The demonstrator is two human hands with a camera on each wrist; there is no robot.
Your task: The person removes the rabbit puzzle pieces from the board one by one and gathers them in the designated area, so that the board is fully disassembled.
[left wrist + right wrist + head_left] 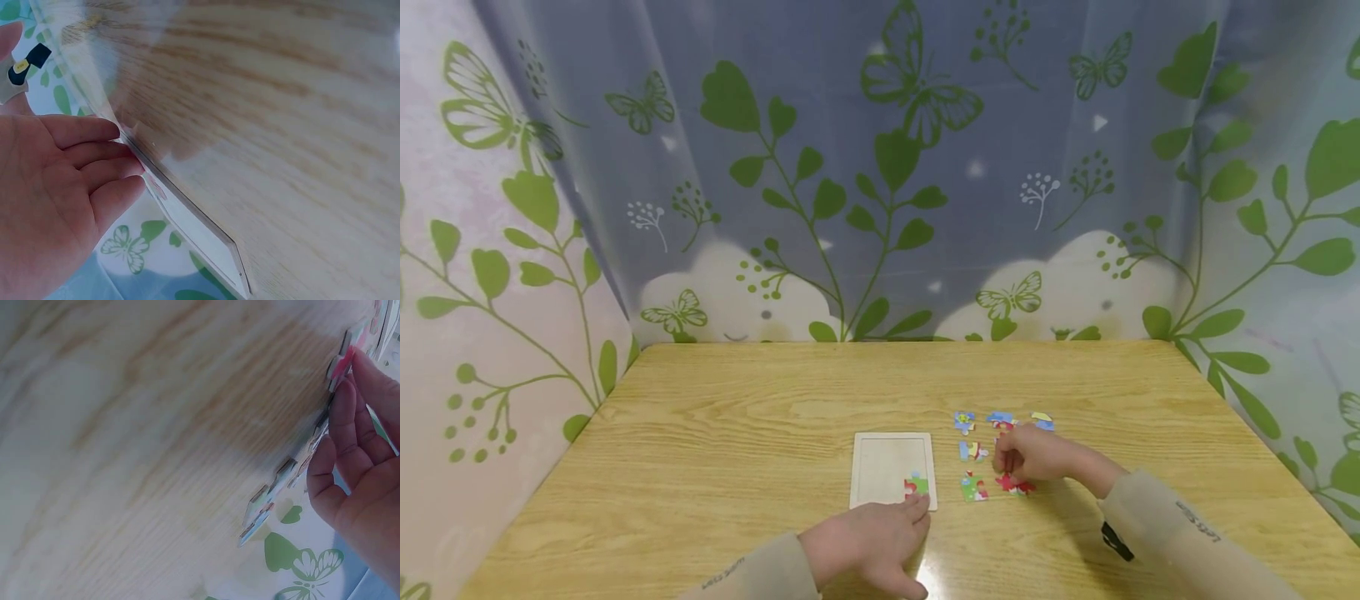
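Note:
A square wooden puzzle tray [880, 467] lies on the table, with one green and red jigsaw piece [916, 484] in its lower right corner. My left hand [883, 537] stretches over the tray's near edge, its fingertips resting by that piece; the left wrist view shows the extended fingers [94, 159] against the tray rim. My right hand [1036, 454] is bent down over the loose pieces on the right. Thumb and index finger pinch a red jigsaw piece [342, 365] at the near row, partly covered by the fingers.
Several loose jigsaw pieces lie in rows right of the tray, among them a green and red one [973, 487], a blue and yellow one [964, 421] and a yellow-topped one [1042, 420]. A patterned curtain [850, 167] hangs behind the wooden table [737, 417].

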